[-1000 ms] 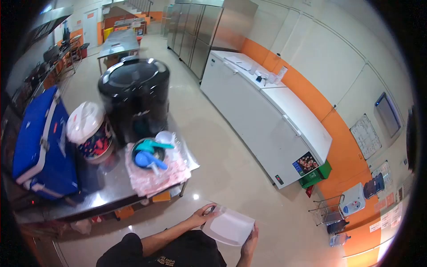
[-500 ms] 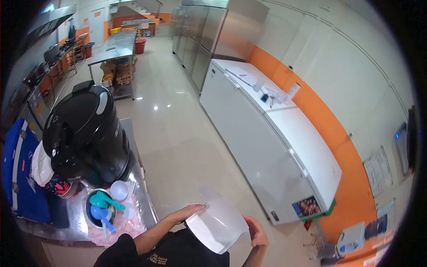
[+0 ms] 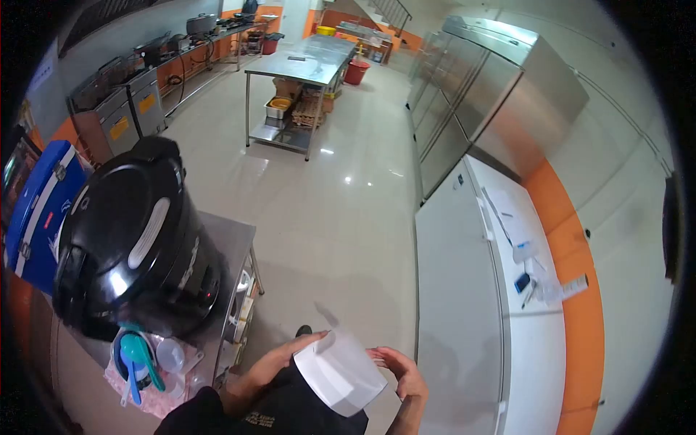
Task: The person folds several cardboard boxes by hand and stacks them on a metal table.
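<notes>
Left hand (image 3: 284,357) had its fingers closed on the left edge of the white container (image 3: 339,375), near centre; right hand (image 3: 406,373) was half-curled by its right edge, contact unclear. Firm grip both sides looked steadiest, clear of steel table (image 3: 230,235) left and chest freezer (image 3: 458,268) right.

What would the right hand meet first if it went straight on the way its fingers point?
Most likely the white container: the right hand points its fingers at that side. Whether the fingertips already touch it is unclear.
</notes>
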